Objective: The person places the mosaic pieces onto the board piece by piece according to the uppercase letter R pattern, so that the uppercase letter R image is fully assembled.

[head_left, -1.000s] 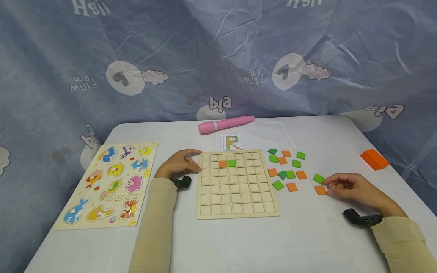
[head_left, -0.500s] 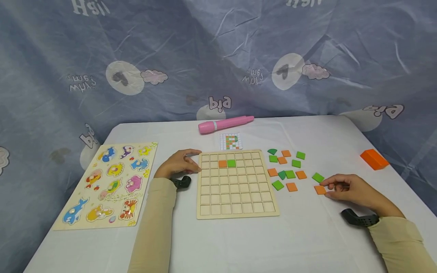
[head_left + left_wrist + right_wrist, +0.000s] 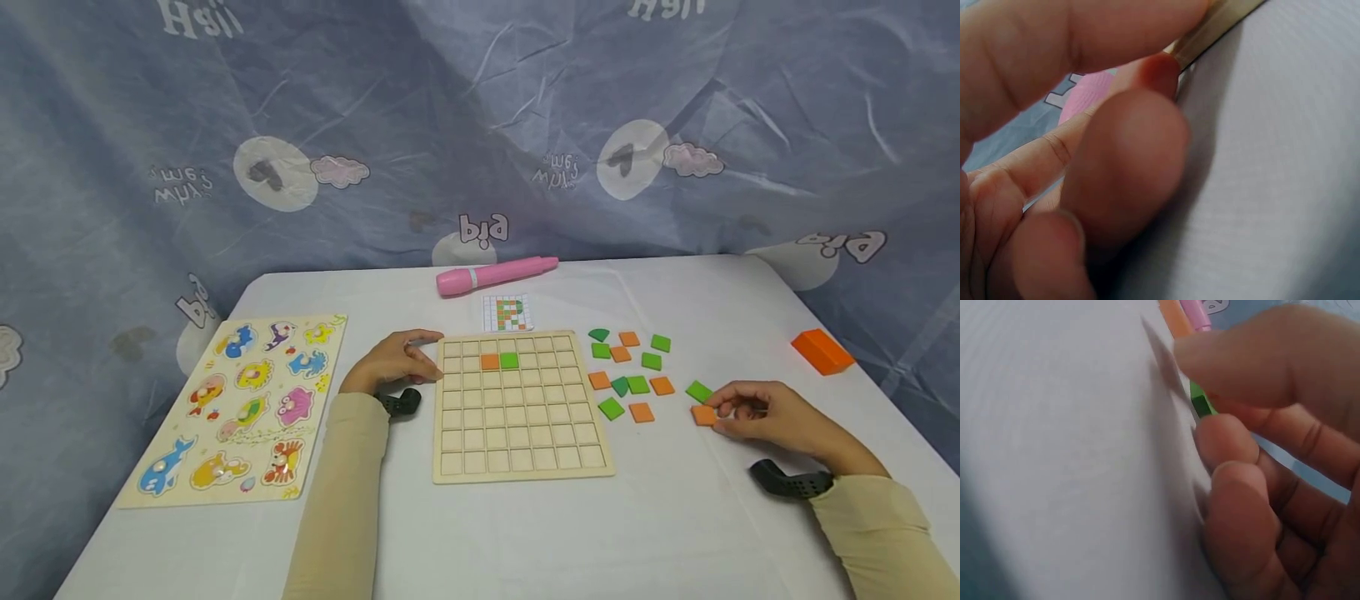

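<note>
My right hand (image 3: 772, 414) pinches an orange square tile (image 3: 703, 416) between thumb and index finger at the right of the table. In the right wrist view the thumb tip lies at the orange tile's (image 3: 1174, 317) edge. Just behind it, close to the index finger, lies a green square tile (image 3: 699, 392). My left hand (image 3: 393, 360) touches the left edge of a wooden grid board (image 3: 525, 478), index finger at the far corner and thumb lower down. One orange tile (image 3: 490, 362) and one green tile (image 3: 509, 360) sit side by side in the board's second row.
Several loose tiles (image 3: 641, 412) are scattered right of the board. A pattern card (image 3: 491, 314) and a pink marker-like stick (image 3: 498, 275) lie behind it. An animal puzzle board (image 3: 232, 408) is at the left, an orange block (image 3: 822, 351) at the far right.
My right hand has shifted slightly left, its thumb and index finger coming onto the orange tile, whose near edge now looks slightly raised. The left hand stays in place.
</note>
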`<action>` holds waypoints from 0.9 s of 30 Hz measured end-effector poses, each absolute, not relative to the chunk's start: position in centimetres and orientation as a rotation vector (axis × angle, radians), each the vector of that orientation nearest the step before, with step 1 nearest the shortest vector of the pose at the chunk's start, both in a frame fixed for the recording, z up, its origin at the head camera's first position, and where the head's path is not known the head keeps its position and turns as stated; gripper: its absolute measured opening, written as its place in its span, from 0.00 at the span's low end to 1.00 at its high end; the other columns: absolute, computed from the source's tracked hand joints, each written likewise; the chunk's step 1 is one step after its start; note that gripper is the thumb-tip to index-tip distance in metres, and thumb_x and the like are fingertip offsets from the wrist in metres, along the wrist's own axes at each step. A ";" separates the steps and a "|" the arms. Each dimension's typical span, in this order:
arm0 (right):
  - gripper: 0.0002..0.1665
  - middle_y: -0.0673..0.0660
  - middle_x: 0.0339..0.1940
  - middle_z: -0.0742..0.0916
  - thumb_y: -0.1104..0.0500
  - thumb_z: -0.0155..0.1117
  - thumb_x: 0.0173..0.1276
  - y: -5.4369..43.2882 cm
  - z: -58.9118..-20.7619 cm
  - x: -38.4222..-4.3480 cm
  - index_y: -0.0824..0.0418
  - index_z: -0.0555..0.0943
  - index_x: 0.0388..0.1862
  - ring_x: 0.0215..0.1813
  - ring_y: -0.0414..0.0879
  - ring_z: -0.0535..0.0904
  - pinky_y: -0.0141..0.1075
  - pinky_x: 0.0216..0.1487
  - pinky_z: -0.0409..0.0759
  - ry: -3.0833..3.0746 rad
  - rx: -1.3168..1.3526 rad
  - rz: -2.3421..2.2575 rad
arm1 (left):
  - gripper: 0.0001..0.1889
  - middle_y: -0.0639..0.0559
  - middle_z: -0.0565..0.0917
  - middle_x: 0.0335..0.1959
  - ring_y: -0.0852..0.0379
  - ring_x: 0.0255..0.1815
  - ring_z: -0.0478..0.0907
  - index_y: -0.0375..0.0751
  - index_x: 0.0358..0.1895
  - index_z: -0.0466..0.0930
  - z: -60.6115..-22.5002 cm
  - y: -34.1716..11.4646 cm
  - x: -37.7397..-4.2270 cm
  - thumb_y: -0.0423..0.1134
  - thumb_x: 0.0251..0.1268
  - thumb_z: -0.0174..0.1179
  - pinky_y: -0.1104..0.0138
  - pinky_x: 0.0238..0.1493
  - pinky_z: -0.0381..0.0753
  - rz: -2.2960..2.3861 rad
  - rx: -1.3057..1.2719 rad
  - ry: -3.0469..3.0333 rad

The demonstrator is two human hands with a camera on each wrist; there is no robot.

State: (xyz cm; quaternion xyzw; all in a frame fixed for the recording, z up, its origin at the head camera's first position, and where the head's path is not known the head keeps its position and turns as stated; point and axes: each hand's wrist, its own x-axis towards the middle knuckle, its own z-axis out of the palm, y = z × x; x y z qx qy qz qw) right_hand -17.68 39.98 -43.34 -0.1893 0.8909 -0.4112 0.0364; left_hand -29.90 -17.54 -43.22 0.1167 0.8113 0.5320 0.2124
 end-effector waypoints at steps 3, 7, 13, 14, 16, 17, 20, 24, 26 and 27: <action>0.13 0.42 0.36 0.87 0.77 0.72 0.65 39.7 -43.0 -18.0 0.73 0.84 0.48 0.34 0.38 0.79 0.29 0.33 0.78 2.730 -0.556 -1.217 | 0.41 0.53 0.91 0.30 0.60 0.29 0.83 0.33 0.79 0.71 -43.3 -17.5 -29.9 0.27 0.61 0.76 0.67 0.36 0.81 1.481 0.318 2.254; 0.13 0.42 0.38 0.88 0.76 0.70 0.69 39.1 -42.3 -18.4 0.74 0.83 0.51 0.37 0.36 0.81 0.30 0.34 0.82 2.689 -0.528 -1.196 | 0.41 0.52 0.91 0.31 0.59 0.28 0.83 0.34 0.79 0.72 -43.3 -17.5 -29.9 0.27 0.60 0.76 0.67 0.36 0.82 1.487 0.297 2.258; 0.13 0.48 0.36 0.91 0.75 0.70 0.71 37.5 -41.4 -19.3 0.75 0.81 0.52 0.32 0.38 0.81 0.30 0.33 0.79 2.618 -0.581 -1.229 | 0.41 0.53 0.91 0.30 0.60 0.28 0.82 0.35 0.79 0.72 -43.1 -17.5 -29.8 0.28 0.60 0.77 0.68 0.36 0.82 1.485 0.284 2.262; 0.13 0.49 0.36 0.91 0.74 0.70 0.71 37.1 -41.3 -19.5 0.75 0.82 0.52 0.32 0.38 0.81 0.31 0.33 0.78 2.613 -0.571 -1.226 | 0.41 0.53 0.90 0.30 0.60 0.29 0.82 0.35 0.79 0.72 -43.1 -17.5 -29.8 0.28 0.60 0.77 0.68 0.36 0.81 1.488 0.288 2.260; 0.13 0.52 0.37 0.92 0.72 0.71 0.72 36.3 -40.9 -20.0 0.74 0.82 0.53 0.33 0.38 0.81 0.31 0.34 0.78 2.611 -0.545 -1.208 | 0.41 0.53 0.90 0.30 0.60 0.29 0.83 0.35 0.79 0.72 -43.1 -17.5 -29.8 0.28 0.60 0.77 0.68 0.36 0.81 1.493 0.296 2.254; 0.13 0.53 0.37 0.92 0.71 0.71 0.73 35.8 -40.7 -20.2 0.73 0.83 0.54 0.34 0.37 0.81 0.31 0.35 0.78 2.610 -0.525 -1.197 | 0.42 0.53 0.90 0.30 0.60 0.29 0.83 0.35 0.79 0.72 -43.1 -17.5 -29.8 0.28 0.60 0.77 0.68 0.36 0.81 1.494 0.299 2.252; 0.14 0.55 0.39 0.93 0.69 0.73 0.73 34.5 -40.3 -20.9 0.71 0.84 0.55 0.37 0.36 0.82 0.31 0.39 0.78 2.620 -0.490 -1.160 | 0.42 0.53 0.90 0.30 0.60 0.29 0.82 0.35 0.80 0.71 -43.2 -17.5 -29.8 0.28 0.60 0.77 0.68 0.36 0.81 1.494 0.302 2.250; 0.16 0.58 0.40 0.93 0.68 0.73 0.73 32.7 -40.1 -21.9 0.72 0.83 0.56 0.39 0.36 0.83 0.31 0.41 0.78 2.605 -0.506 -1.168 | 0.42 0.53 0.90 0.30 0.60 0.28 0.82 0.36 0.80 0.72 -43.2 -17.5 -29.8 0.28 0.60 0.77 0.68 0.35 0.81 1.497 0.281 2.248; 0.16 0.58 0.40 0.93 0.69 0.73 0.73 31.9 -40.0 -22.4 0.73 0.83 0.56 0.39 0.36 0.84 0.31 0.42 0.79 2.593 -0.537 -1.188 | 0.42 0.53 0.90 0.30 0.60 0.28 0.82 0.36 0.80 0.72 -43.2 -17.5 -29.8 0.28 0.59 0.77 0.68 0.35 0.81 1.505 0.269 2.242; 0.16 0.59 0.40 0.93 0.69 0.73 0.73 31.4 -40.0 -22.6 0.74 0.83 0.56 0.40 0.36 0.85 0.31 0.43 0.79 2.581 -0.554 -1.201 | 0.42 0.53 0.90 0.30 0.60 0.28 0.82 0.36 0.80 0.72 -43.2 -17.4 -29.8 0.28 0.59 0.77 0.68 0.35 0.81 1.508 0.266 2.239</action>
